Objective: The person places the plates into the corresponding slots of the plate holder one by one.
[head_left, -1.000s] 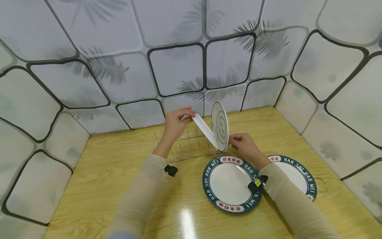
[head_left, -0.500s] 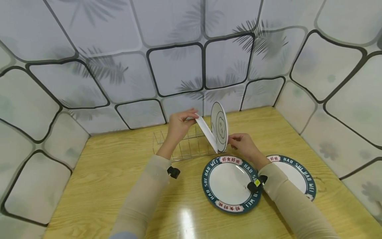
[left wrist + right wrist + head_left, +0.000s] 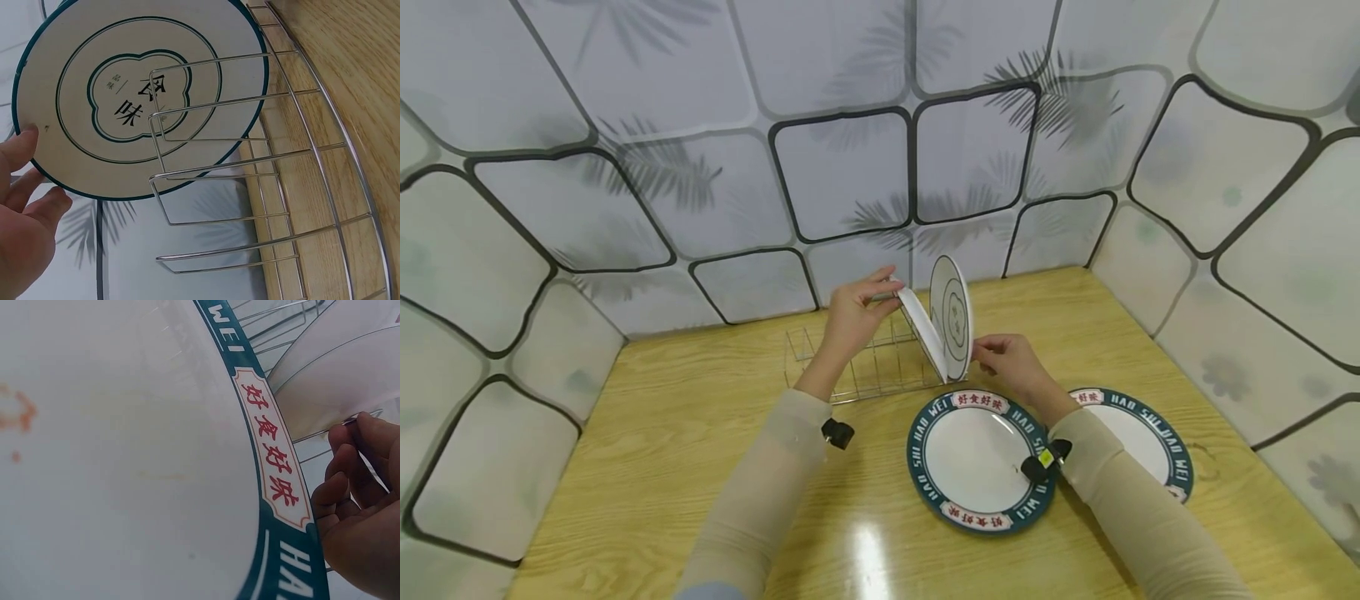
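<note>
A wire dish rack [image 3: 872, 385] stands on the table with two plates leaning in its right end. My left hand [image 3: 852, 317] pinches the upper edge of the tilted left plate [image 3: 927, 337]. In the left wrist view this plate [image 3: 134, 94] shows a dark green rim and lettering, its lower part behind the rack's wires [image 3: 306, 134]. Beside it a second white plate [image 3: 951, 321] with ring lines stands nearly upright. My right hand [image 3: 1017, 368] is at the rack's right end; in the right wrist view its thumb and fingers [image 3: 362, 481] pinch the rack's wire.
Two plates with green lettered rims lie on the table: one [image 3: 977, 462] in front of the rack, another [image 3: 1138, 442] partly under my right forearm. Patterned cloth walls [image 3: 850, 183] enclose the wooden table [image 3: 647, 433] at the back and sides.
My left hand has moved slightly right, bringing the left plate steeper and closer to the upright plate, down between the rack's wires. My right hand has stayed in place.
</note>
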{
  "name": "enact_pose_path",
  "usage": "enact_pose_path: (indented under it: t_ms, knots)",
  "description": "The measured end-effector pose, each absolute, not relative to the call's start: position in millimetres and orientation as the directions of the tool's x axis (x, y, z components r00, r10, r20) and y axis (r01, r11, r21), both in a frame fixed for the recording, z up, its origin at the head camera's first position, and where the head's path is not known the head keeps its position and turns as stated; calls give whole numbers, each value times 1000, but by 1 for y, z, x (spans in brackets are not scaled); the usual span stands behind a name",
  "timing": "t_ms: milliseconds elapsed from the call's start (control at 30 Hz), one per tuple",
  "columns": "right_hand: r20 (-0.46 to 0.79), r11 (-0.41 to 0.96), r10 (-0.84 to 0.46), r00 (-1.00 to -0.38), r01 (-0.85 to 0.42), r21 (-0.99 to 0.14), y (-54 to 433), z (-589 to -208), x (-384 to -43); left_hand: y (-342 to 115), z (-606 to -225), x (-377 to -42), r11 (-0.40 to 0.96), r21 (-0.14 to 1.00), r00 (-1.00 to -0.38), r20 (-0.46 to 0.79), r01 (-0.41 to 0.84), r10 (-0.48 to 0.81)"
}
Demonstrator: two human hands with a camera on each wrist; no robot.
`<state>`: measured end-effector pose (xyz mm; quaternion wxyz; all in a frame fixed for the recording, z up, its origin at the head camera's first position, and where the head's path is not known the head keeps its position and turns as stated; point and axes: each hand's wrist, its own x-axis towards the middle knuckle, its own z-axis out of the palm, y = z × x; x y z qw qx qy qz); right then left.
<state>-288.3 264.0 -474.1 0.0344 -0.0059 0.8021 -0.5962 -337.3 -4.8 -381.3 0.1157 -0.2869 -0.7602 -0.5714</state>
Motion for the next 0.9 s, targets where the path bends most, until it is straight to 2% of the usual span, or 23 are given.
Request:
enact_pose_path:
  t_ms: [400,533,733,900]
  knots:
    - [-35,279,-59,-998,17,-960,265,-477,-289,-1,-380,-337,241,798,-804,435,553,406]
    - [-26,280,-65,-998,6,-960,266,-478,-289,4,-381,-335,215,812,-810,438,542,388]
    - [-31,277,-52,-998,15,-961,266,-477,-288,13,-381,-332,188,859,-856,404,476,322]
    - [-34,283,-49,-998,19,-959,264,-473,-285,19,-381,-332,212,852,-853,395,479,342]
